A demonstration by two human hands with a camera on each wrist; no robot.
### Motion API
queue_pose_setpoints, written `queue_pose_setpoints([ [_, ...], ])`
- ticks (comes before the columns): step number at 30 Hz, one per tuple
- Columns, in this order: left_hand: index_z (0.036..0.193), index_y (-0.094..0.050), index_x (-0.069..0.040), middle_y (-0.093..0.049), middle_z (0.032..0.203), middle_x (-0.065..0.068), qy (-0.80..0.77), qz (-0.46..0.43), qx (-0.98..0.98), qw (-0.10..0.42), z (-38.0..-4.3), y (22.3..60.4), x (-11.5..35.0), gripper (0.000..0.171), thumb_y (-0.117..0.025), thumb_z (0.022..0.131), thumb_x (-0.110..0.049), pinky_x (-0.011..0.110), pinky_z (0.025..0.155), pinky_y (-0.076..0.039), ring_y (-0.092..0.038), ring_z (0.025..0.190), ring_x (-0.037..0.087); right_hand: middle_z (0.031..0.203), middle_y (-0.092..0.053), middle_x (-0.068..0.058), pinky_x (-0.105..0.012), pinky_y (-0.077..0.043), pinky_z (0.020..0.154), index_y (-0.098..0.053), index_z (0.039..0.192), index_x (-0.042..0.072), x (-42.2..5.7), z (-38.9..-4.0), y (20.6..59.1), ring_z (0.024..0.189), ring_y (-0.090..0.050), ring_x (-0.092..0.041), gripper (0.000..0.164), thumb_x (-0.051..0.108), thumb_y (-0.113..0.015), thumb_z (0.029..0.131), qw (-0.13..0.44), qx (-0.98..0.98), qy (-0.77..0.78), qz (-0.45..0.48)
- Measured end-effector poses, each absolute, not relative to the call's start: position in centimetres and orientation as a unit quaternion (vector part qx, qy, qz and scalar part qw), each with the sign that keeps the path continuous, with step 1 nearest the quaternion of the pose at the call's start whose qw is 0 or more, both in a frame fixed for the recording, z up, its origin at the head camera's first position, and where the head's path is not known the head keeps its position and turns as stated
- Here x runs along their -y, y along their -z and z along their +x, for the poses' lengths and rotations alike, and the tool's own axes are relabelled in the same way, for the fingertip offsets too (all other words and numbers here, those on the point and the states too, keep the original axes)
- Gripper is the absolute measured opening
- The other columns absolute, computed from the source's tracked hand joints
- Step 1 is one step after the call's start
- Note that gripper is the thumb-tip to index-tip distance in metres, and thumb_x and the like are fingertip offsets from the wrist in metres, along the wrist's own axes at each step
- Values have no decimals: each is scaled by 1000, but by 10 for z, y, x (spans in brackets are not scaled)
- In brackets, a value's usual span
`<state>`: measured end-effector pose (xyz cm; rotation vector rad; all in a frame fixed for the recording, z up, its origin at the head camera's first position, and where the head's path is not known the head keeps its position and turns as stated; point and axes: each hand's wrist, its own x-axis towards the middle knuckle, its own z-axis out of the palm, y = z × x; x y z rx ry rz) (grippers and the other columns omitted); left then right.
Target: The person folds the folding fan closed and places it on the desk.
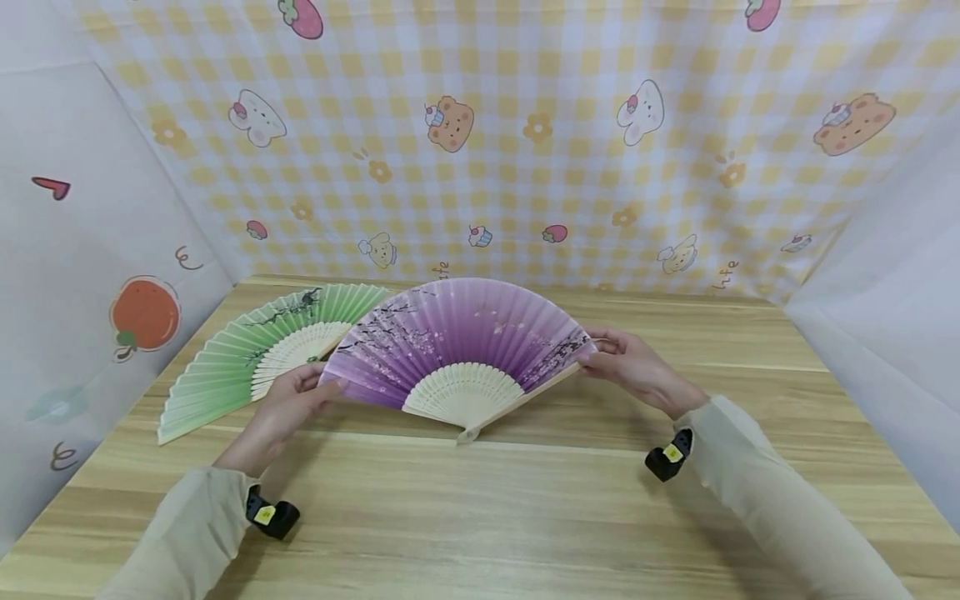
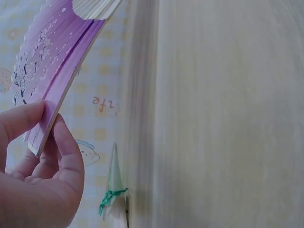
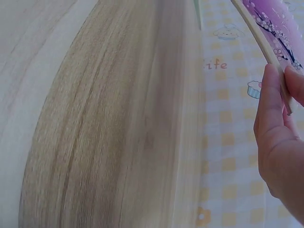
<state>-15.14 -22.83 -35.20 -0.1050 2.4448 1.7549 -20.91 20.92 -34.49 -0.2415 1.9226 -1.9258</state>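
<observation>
A purple folding fan point(image 1: 480, 325) with a blossom-branch print is spread wide, its pale slatted ribs meeting at a pivot low in the middle. My left hand point(image 1: 288, 408) pinches its left end between thumb and fingers, as the left wrist view shows on the purple edge. At the opposite end my right hand point(image 1: 637, 371) grips the wooden guard stick, with thumb and fingers on either side of it in the right wrist view. Behind my left hand a green folding fan point(image 1: 217, 379) lies spread on the table, partly covered by the purple one.
The wooden table point(image 1: 540, 517) runs back to a yellow checked cloth point(image 1: 525, 167) with cartoon prints. White cloth walls point(image 1: 90, 250) stand at both sides. A dark green braided cord point(image 2: 111, 197) shows on the green fan in the left wrist view.
</observation>
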Motion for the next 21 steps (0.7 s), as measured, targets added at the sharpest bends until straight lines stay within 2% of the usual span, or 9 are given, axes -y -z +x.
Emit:
queue_pose_setpoints([
  [4, 120, -43, 8, -62, 94, -3, -584, -25, -809, 65, -152, 351, 225, 50, -59, 85, -25, 30, 76, -51, -58, 80, 10, 100, -58, -7, -41, -37, 95, -36, 125, -4, -213, -207, 342, 91, -58, -18, 46, 0, -56, 84, 197, -677, 705, -75],
  [11, 116, -43, 10, -62, 90, -4, -652, 6, -755, 70, -154, 352, 216, 42, -59, 86, -15, 31, 82, -49, -61, 82, 10, 92, -60, -4, -27, -47, 85, -41, 118, -1, -218, -203, 337, 84, -59, -15, 40, -1, -58, 82, 182, -644, 742, -44],
  [16, 118, -39, 13, -61, 87, -2, -667, 14, -741, 69, -156, 352, 212, 45, -58, 86, -13, 29, 82, -49, -61, 79, 9, 89, -62, -3, -26, -48, 83, -45, 111, 1, -219, -200, 335, 82, -60, -14, 31, -3, -58, 82, 171, -639, 749, -41],
  [21, 115, -44, 9, -60, 86, -1, -679, -4, -732, 58, -157, 354, 209, 43, -62, 83, -14, 28, 79, -50, -61, 77, 9, 85, -63, -2, -23, -49, 80, -52, 100, 4, -219, -198, 335, 80, -60, -12, 20, -4, -57, 83, 155, -637, 755, -36],
])
